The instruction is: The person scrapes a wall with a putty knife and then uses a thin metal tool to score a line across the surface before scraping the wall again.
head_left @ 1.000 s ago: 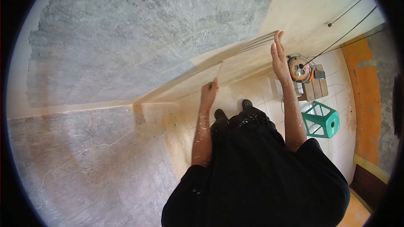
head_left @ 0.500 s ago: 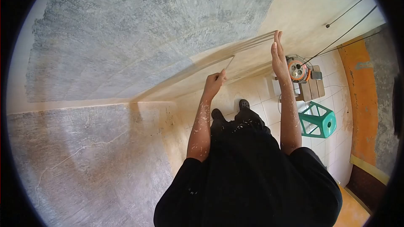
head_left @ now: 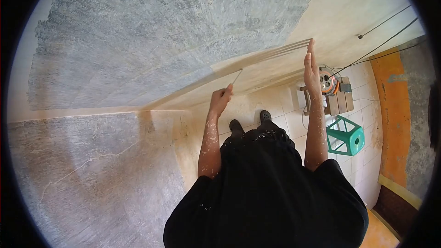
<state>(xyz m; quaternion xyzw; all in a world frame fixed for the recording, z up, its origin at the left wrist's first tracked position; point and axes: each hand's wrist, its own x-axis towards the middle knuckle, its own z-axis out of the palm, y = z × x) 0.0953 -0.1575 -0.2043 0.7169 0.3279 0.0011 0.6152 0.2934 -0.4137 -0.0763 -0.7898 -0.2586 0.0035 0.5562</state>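
My left hand point(head_left: 221, 100) is closed around a thin, straight scraper-like tool point(head_left: 237, 76), seen nearly edge-on. The tool's far tip meets or nearly meets the pale lower part of the wall point(head_left: 264, 71), below a large rough grey patch point(head_left: 183, 23). Farther right, my right hand point(head_left: 312, 71) is stretched out flat, its fingertips at the wall and nothing in it. Pale flecks cover both forearms.
A cable reel point(head_left: 327, 81) sits on a small wooden stool point(head_left: 341, 103) beyond my right hand. Nearer me stands a green plastic stool point(head_left: 353, 140). Dark cables point(head_left: 372, 51) run along the wall at right. A second grey wall point(head_left: 92, 174) closes the left side.
My left hand has moved left and a little down along the wall with the tool. My right hand appears slightly farther right, still flat; the view has shifted a little.
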